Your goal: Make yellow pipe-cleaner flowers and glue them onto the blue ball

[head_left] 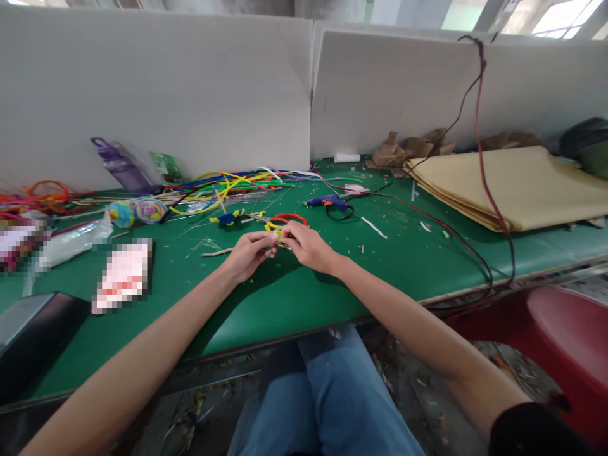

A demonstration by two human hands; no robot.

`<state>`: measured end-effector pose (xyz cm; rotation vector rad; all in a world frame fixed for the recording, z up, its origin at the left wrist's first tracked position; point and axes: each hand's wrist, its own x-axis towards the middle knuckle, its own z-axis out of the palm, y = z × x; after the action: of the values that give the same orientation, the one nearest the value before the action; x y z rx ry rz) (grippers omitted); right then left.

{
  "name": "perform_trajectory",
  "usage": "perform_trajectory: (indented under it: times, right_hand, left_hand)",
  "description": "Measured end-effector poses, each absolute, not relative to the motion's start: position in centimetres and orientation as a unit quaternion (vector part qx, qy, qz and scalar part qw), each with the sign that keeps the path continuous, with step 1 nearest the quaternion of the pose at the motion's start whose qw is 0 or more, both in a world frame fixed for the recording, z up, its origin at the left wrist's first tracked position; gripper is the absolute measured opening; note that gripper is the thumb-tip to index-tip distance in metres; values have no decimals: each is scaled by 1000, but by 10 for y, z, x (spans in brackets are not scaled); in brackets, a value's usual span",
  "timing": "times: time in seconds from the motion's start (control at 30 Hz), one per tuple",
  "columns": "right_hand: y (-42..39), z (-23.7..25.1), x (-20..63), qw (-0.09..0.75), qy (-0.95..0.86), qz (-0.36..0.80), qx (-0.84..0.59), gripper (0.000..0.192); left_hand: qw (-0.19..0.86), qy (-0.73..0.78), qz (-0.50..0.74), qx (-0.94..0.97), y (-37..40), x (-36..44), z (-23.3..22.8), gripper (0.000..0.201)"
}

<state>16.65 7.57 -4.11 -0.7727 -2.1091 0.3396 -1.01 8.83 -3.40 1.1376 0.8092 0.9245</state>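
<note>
My left hand [253,254] and my right hand [311,247] meet above the green table. Both are closed, with fingertips pinching a small yellow pipe cleaner piece [278,235] between them. Much of that piece is covered by the fingers. Just behind the hands lie scissors with orange-red handles [295,218]. Left of the scissors is a dark blue and yellow fuzzy shape [228,217]. A thin wooden stick [216,253] lies on the table beside my left hand.
A blue glue gun [327,202] lies behind my right hand, with cables trailing right. Coloured pipe cleaners [237,183] and a purple bottle [124,166] are at the back left. Folded brown paper [513,187] lies right. A black box [38,339] sits front left; a red stool [570,335] stands right.
</note>
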Motion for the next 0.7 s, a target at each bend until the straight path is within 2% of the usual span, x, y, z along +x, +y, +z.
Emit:
perform_trajectory:
  times: [0.47, 0.7]
  right_hand:
    - [73, -36, 168, 403, -854, 174, -279, 8]
    - [67, -37, 163, 416, -847, 86, -320, 8]
  left_hand:
    - [698, 355, 371, 499, 94, -17, -35, 15]
    - [647, 354, 438, 513, 86, -7, -36, 15]
